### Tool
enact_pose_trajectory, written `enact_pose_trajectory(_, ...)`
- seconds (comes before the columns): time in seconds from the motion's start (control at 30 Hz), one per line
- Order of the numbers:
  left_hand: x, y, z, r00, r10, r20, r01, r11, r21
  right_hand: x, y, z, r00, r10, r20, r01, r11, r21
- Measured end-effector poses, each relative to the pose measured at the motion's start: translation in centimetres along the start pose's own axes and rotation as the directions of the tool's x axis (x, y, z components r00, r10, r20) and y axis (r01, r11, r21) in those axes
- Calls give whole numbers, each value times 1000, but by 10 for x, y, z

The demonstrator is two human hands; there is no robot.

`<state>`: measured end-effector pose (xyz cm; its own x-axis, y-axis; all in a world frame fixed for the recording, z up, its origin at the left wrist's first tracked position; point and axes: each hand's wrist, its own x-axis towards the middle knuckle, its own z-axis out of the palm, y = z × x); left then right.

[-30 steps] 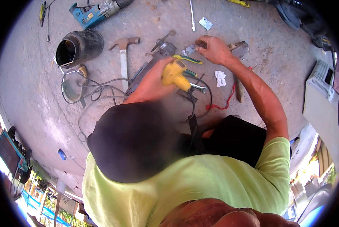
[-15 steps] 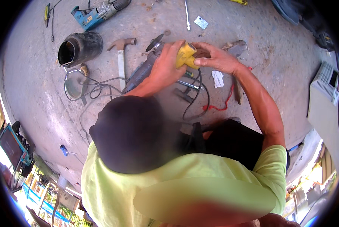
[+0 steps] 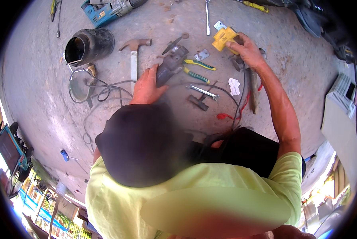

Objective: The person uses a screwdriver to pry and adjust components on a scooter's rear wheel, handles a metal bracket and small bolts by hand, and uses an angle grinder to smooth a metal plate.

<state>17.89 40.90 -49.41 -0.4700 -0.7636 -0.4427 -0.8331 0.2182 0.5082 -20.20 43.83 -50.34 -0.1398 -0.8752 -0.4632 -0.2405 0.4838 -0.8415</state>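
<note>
My left hand [image 3: 146, 85] is wrapped round the rear body of a dark angle grinder [image 3: 171, 67], which lies on the floor with its disc toward the far side. My right hand [image 3: 246, 49] holds a yellow block [image 3: 224, 39] up and away to the right; a black cord [image 3: 245, 79] hangs below that hand. Just right of the grinder lie green-and-yellow-handled pliers [image 3: 197, 75] and a small metal plate [image 3: 202, 54]. Nearer to me are a wrench [image 3: 204, 92] and a dark T-shaped tool [image 3: 198, 102]. The cap hides part of my left forearm.
Left of the grinder lie a claw hammer [image 3: 134, 59], a black cylindrical can [image 3: 101, 46] and a clear face shield or guard [image 3: 81, 87] with looped cable. A blue drill [image 3: 110, 14] is at the far left. White crumpled paper [image 3: 234, 86] and a wooden handle [image 3: 252, 97] lie right.
My left hand has let go of the yellow block and moved down onto the grinder. My right hand has carried the block outward to the right, uncovering the pliers and metal plate.
</note>
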Motion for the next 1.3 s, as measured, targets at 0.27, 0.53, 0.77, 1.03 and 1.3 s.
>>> enact_pose_trajectory(0.27,-20,-9,-16,994,-81,-75,74,993,-91,5,4,-23,998,55,12,-52,988,-147)
enact_pose_trajectory(0.53,-91,-51,-36,861,-274,-428,233,961,-147,14,-2,-38,996,-84,43,94,887,-451)
enact_pose_trajectory(0.77,-133,-122,-9,726,-426,-540,434,893,-121,27,-20,-17,989,-71,128,117,907,-405)
enact_pose_trajectory(1.03,-129,-145,-3,699,-564,-440,519,823,-229,38,-38,-4,972,-30,234,118,921,-371)
enact_pose_trajectory(1.3,-116,-146,13,719,-574,-392,545,815,-194,40,-56,-2,954,20,300,59,966,-251)
